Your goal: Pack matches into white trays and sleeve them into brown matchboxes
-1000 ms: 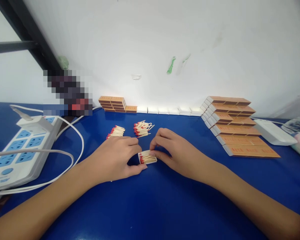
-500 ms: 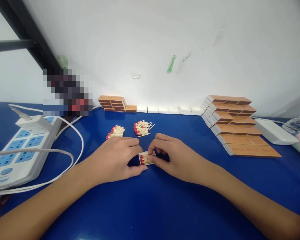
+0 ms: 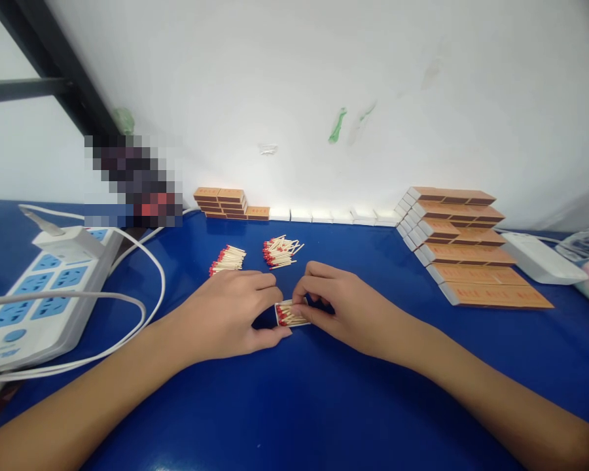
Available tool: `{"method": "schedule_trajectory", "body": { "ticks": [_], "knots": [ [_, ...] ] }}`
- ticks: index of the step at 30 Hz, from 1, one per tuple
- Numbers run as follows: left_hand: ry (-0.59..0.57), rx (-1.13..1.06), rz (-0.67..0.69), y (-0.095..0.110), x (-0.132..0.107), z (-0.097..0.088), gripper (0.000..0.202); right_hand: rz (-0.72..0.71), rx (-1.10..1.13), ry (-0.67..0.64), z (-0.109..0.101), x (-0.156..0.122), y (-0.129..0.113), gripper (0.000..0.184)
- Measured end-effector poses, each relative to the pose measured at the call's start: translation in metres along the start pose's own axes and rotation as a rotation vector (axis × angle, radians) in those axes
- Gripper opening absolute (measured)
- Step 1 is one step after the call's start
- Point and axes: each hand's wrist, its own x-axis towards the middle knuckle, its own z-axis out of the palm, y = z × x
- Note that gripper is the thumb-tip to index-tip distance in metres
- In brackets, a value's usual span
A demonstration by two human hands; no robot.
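A small white matchbox tray point(image 3: 277, 316) lies flat on the blue table between my hands, with several red-headed matches point(image 3: 285, 314) in it. My left hand point(image 3: 235, 314) grips the tray's left end, thumb along the near side and fingers at the far side. From the right, my right hand point(image 3: 341, 307) reaches over the tray, thumb and forefinger closed together on matches at its right part. Its fingers cover that end. Just beyond my hands lie two loose piles of matches, a left pile point(image 3: 230, 257) and a right pile point(image 3: 281, 251).
Orange matchboxes point(image 3: 220, 195) are stacked at the back left, with a row of white tray-like pieces point(image 3: 322, 216) along the wall. A larger stepped matchbox stack point(image 3: 471, 254) stands at right, by a white device point(image 3: 542, 258). A power strip point(image 3: 44, 294) and white cables point(image 3: 161, 275) occupy the left.
My right thumb and forefinger have shifted slightly to the right over the tray, and more of the matches inside now show. My left hand stays around the tray's left end.
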Motion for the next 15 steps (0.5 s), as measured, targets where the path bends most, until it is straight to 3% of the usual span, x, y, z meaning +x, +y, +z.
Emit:
{"method": "schedule_trajectory", "body": {
  "ticks": [15],
  "knots": [
    [0.003, -0.001, -0.003, 0.0009, -0.0015, 0.0002, 0.023, 0.002, -0.063, -0.087, -0.0031, -0.0022, -0.0001, 0.010]
  ]
}}
